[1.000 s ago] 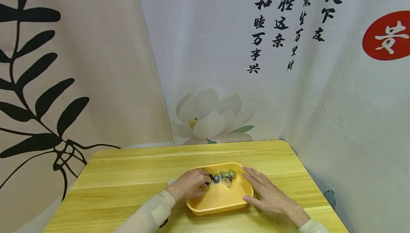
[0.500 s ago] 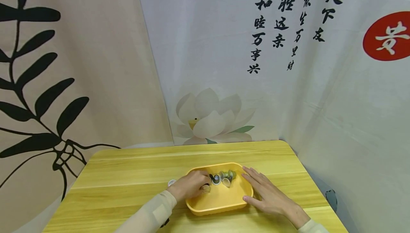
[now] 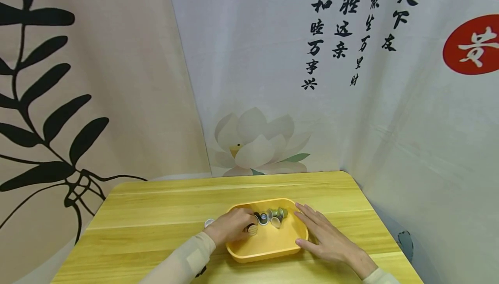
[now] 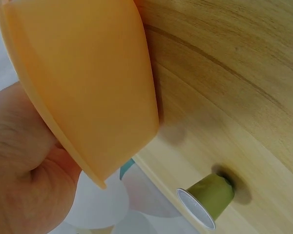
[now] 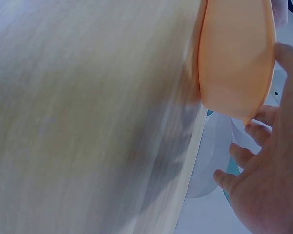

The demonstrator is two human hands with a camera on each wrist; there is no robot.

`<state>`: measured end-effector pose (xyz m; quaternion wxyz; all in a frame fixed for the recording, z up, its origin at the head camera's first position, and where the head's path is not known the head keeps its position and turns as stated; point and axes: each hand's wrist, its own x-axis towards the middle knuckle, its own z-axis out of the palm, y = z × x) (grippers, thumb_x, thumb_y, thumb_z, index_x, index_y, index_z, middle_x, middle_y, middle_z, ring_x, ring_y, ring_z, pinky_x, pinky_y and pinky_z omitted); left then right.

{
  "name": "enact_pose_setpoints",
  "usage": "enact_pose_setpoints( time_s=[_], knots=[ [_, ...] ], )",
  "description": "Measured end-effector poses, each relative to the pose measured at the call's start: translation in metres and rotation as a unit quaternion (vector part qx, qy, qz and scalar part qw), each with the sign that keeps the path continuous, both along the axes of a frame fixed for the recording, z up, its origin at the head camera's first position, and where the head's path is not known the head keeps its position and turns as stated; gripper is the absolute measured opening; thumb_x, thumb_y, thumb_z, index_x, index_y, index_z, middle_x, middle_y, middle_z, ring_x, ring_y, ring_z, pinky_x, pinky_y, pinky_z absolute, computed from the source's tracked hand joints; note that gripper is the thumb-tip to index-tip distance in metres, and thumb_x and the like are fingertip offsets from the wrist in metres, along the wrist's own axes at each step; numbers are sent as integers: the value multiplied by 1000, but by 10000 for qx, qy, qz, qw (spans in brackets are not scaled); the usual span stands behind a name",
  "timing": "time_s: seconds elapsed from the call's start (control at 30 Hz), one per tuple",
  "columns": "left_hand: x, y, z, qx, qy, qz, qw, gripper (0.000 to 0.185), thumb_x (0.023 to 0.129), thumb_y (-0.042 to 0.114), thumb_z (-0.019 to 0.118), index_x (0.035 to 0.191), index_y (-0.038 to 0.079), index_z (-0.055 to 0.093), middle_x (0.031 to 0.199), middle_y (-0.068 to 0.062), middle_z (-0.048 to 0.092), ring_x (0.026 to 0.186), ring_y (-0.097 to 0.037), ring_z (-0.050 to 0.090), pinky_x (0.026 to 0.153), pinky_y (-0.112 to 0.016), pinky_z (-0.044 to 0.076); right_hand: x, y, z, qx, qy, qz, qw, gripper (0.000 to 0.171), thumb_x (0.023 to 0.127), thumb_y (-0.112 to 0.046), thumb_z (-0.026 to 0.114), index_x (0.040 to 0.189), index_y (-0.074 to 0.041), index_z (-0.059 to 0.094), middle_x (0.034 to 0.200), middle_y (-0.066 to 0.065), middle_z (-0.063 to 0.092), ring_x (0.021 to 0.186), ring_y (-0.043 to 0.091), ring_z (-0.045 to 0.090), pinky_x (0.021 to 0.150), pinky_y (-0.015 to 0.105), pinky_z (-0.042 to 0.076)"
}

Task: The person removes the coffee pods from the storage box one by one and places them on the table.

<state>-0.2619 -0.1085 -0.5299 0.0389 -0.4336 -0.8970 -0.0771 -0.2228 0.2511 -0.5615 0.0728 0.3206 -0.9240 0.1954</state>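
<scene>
A yellow tray [image 3: 269, 256] sits on the wooden table [image 3: 156, 214]. Several small coffee capsules [image 3: 274, 216] lie at its far end. My left hand [image 3: 243, 224] reaches over the tray's left rim, its fingers curled round a brownish capsule [image 3: 253, 230]. My right hand [image 3: 317, 232] lies flat, fingers straight, against the tray's right rim. The left wrist view shows the tray's outer wall [image 4: 88, 83], my left hand [image 4: 24, 170] and a green capsule [image 4: 207, 199] lying on the table. In the right wrist view my right hand [image 5: 268, 180] spreads beside the tray [image 5: 237, 53].
The green capsule [image 3: 209, 222] lies on the table just left of the tray, behind my left wrist. Printed fabric backdrops hang close behind the table [image 3: 273, 80] and along its right side. The table's right edge [image 3: 390, 232] runs near my right hand.
The capsule in my left fingers has shifted slightly to the right inside the tray. My right hand and the tray have stayed still.
</scene>
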Motion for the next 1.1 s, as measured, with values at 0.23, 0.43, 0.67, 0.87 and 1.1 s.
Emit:
enact_pose_setpoints(
  time_s=[0.23, 0.43, 0.67, 0.87, 1.1],
  knots=[
    [-1, 0, 0, -47, -62, 64, 9999, 14, 88, 13, 89, 97, 17, 79, 91, 5, 72, 77, 1, 48, 71, -14, 48, 0, 0, 0, -40, -49, 2, 10000, 76, 111, -56, 67, 174, -19, 45, 188, -3, 29, 169, 41, 40, 131, 70, 37],
    [1, -1, 2, 143, -195, -23, 9997, 11, 94, 16, 86, 95, 18, 75, 91, 3, 72, 77, 1, 48, 71, -14, 47, 0, 0, 0, -19, -22, -18, 10000, 76, 111, -56, 67, 173, -19, 46, 188, -3, 29, 168, 41, 40, 130, 71, 39],
    [1, -2, 4, 569, -484, -36, 9972, 9, 101, 19, 84, 109, 15, 83, 98, 4, 78, 80, 3, 56, 76, -12, 52, -1, 0, 1, -25, 28, 6, 10000, 75, 111, -55, 68, 173, -18, 47, 188, -2, 30, 168, 42, 41, 130, 72, 40],
    [3, -5, 8, 793, -840, 111, 9932, 17, 102, 19, 85, 117, 12, 82, 101, 4, 82, 70, 5, 53, 64, -9, 48, -1, 0, 1, -32, 25, 48, 10000, 76, 111, -55, 67, 172, -15, 48, 188, 2, 32, 167, 44, 42, 129, 72, 40],
    [5, -13, 12, 1060, -1014, 252, 9889, 18, 101, 21, 85, 117, 14, 81, 102, 7, 83, 70, 5, 55, 63, -11, 48, 0, -1, 2, -57, -17, 73, 10000, 77, 111, -55, 67, 170, -10, 49, 187, 6, 34, 167, 45, 41, 130, 72, 40]
  ],
)
